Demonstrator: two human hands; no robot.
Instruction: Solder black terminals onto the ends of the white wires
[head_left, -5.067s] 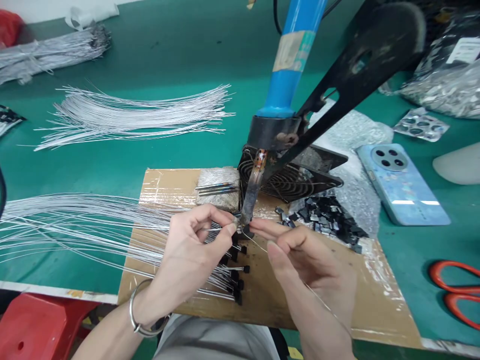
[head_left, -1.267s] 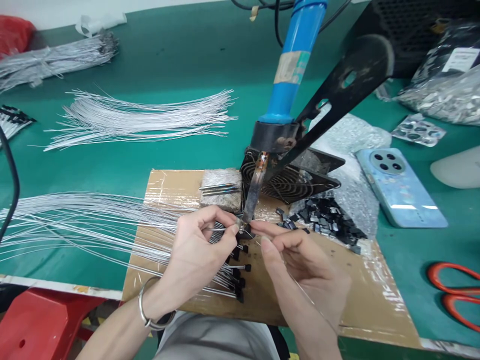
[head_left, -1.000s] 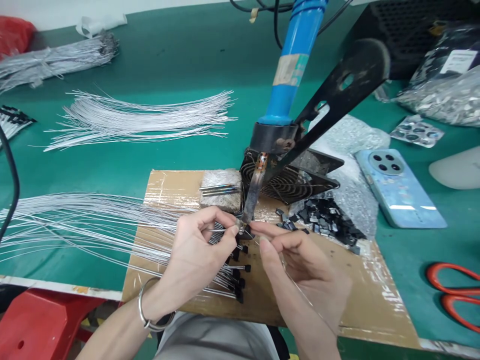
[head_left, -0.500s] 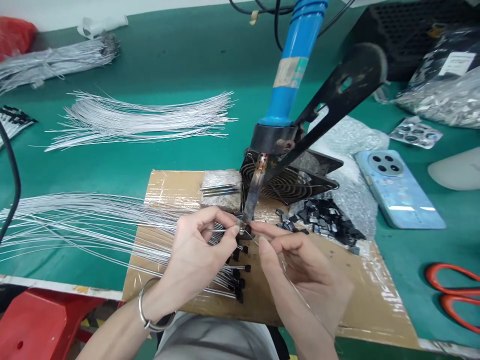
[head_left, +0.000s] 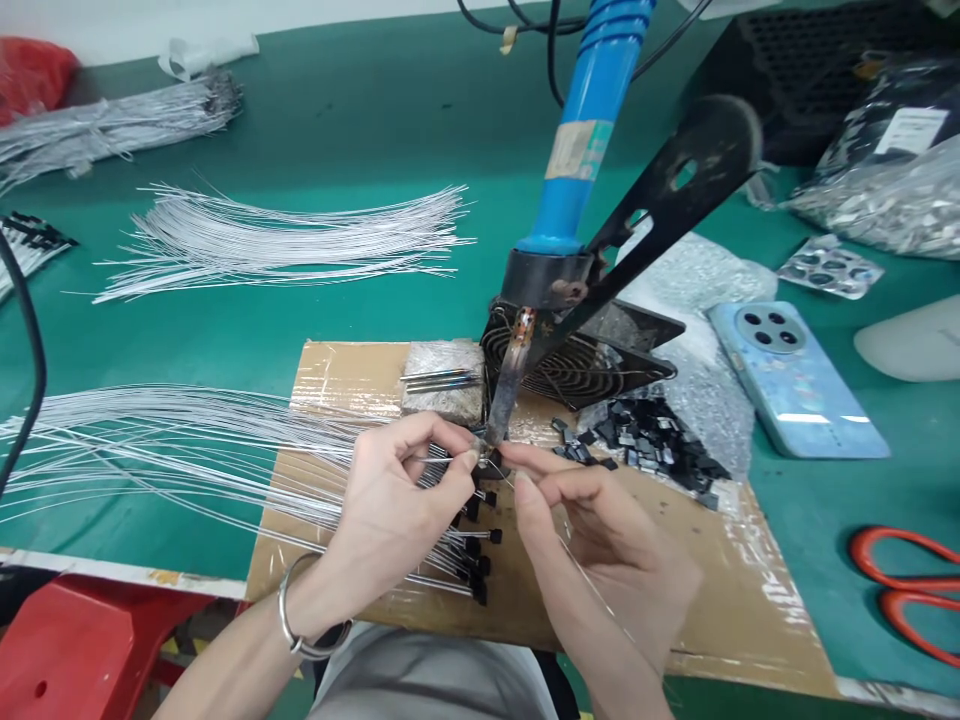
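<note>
A blue-handled soldering iron (head_left: pixel 581 150) is fixed in a black metal stand (head_left: pixel 675 190), its tip pointing down between my hands. My left hand (head_left: pixel 397 495) is closed, thumb and forefinger pinching a thin white wire (head_left: pixel 431 460) close to the iron's tip. From the right, my right hand (head_left: pixel 611 545) pinches a strand of solder wire (head_left: pixel 589 580) that runs across the palm; its forefinger reaches to a small black piece (head_left: pixel 495 457) by the tip. Fingertips hide the exact contact. Below lie several white wires with black ends (head_left: pixel 474 565) on cardboard (head_left: pixel 675 580).
Behind the iron stands a black fan (head_left: pixel 592 370). A block with metal rods (head_left: pixel 442 400) sits left of it. Black chips (head_left: pixel 660 440), a blue phone (head_left: pixel 799 390) and red-handled scissors (head_left: pixel 900 590) lie to the right. A white wire bundle (head_left: pixel 300 235) rests at the back left.
My right hand has shifted very slightly left along with the solder wire. My left hand keeps its pinch in the same place.
</note>
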